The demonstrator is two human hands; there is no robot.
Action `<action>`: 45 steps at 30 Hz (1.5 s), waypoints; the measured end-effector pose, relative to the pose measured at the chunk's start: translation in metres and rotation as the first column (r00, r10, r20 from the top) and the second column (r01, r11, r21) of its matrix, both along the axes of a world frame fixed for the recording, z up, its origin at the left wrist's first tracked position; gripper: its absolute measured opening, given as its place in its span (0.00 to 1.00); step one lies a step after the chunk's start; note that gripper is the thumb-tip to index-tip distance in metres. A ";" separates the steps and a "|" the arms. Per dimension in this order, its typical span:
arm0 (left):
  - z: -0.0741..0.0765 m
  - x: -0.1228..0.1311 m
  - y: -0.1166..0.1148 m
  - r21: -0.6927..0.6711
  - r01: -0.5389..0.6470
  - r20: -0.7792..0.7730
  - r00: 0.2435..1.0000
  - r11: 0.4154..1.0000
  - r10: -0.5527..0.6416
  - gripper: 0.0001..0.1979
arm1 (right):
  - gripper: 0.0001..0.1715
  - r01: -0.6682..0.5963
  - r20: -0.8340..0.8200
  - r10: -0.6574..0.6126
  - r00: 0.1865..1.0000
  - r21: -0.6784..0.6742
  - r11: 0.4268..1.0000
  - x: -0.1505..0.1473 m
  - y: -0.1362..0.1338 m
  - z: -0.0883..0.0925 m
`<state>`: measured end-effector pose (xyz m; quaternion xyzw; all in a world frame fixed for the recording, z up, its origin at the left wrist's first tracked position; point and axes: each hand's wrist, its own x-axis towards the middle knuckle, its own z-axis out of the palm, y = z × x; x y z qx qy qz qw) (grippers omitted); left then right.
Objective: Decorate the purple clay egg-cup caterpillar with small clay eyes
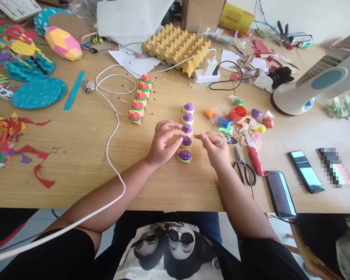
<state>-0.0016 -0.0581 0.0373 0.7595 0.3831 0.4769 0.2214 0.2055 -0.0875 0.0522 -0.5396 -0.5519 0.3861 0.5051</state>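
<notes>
A row of egg-carton cups covered with purple and pale green clay (188,118) stands on the table in front of me, running away from me. Dark eyes and a mouth mark the nearest cups as small faces. My left hand (165,142) is at the row's left side, thumb and fingers apart, its fingertips at the middle cups; whether they touch is unclear. Just right of the row, my right hand (216,149) is closed in a pinch, and anything between its fingertips is too small to name. Farther left stands a second row in red and green clay (137,105), with thin sticks poking out.
Scissors (245,167), a red-handled knife (256,157), a red cup (237,113) and bagged clay lie at right, near phones (281,194) and a white fan (309,85). A white cable (107,149) crosses at left. Behind are an egg tray (175,44) and power strip (202,77).
</notes>
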 end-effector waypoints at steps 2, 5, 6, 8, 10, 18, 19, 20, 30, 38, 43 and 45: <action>0.000 0.000 0.000 0.010 0.008 0.013 1.000 1.000 -0.008 0.06 | 0.18 0.021 0.005 -0.021 1.000 0.012 1.000 0.000 0.000 0.001; 0.001 0.001 0.000 0.012 0.010 -0.002 1.000 1.000 -0.010 0.06 | 0.25 -0.015 -0.019 0.015 1.000 -0.017 1.000 -0.001 -0.002 0.002; 0.002 0.001 0.000 0.012 0.009 -0.010 1.000 1.000 -0.009 0.06 | 0.28 -0.038 -0.017 0.038 0.999 -0.027 0.999 -0.001 -0.002 0.002; 0.003 0.002 -0.001 0.021 0.019 -0.017 1.000 1.000 -0.019 0.07 | 0.29 -0.079 0.010 0.079 0.997 -0.020 0.997 -0.002 -0.003 0.002; 0.004 0.003 -0.001 0.034 0.044 -0.024 0.999 0.998 -0.043 0.07 | 0.30 -0.129 0.057 0.128 0.990 0.014 0.992 -0.002 -0.003 0.003; 0.000 0.005 0.000 0.069 0.093 -0.048 0.995 0.993 -0.090 0.07 | 0.32 -0.311 0.198 0.290 0.936 0.083 0.947 -0.008 -0.004 0.007; 0.000 0.005 0.000 0.077 0.092 -0.044 0.995 0.993 -0.089 0.06 | 0.32 -0.323 0.199 0.302 0.932 0.084 0.943 -0.008 -0.004 0.007; -0.001 0.005 0.000 0.084 0.089 -0.040 0.995 0.993 -0.086 0.05 | 0.33 -0.325 0.197 0.304 0.932 0.085 0.942 -0.008 -0.005 0.007; -0.001 0.002 0.001 0.087 0.036 -0.041 0.999 0.996 -0.032 0.04 | 0.24 -0.199 0.067 0.198 0.978 0.011 0.980 -0.003 -0.005 0.006; 0.003 0.002 -0.001 0.083 0.037 -0.052 0.998 0.996 -0.032 0.07 | 0.22 -0.164 -0.009 0.164 0.986 -0.003 0.986 -0.008 -0.005 0.005; 0.002 0.002 -0.001 0.102 0.023 -0.020 1.000 0.995 -0.021 0.09 | 0.23 -0.143 -0.015 0.143 0.990 0.011 0.990 -0.005 -0.005 0.006; 0.001 0.002 -0.001 0.098 0.021 -0.022 1.000 0.995 -0.019 0.09 | 0.23 -0.128 -0.019 0.129 0.992 0.011 0.992 -0.005 -0.005 0.005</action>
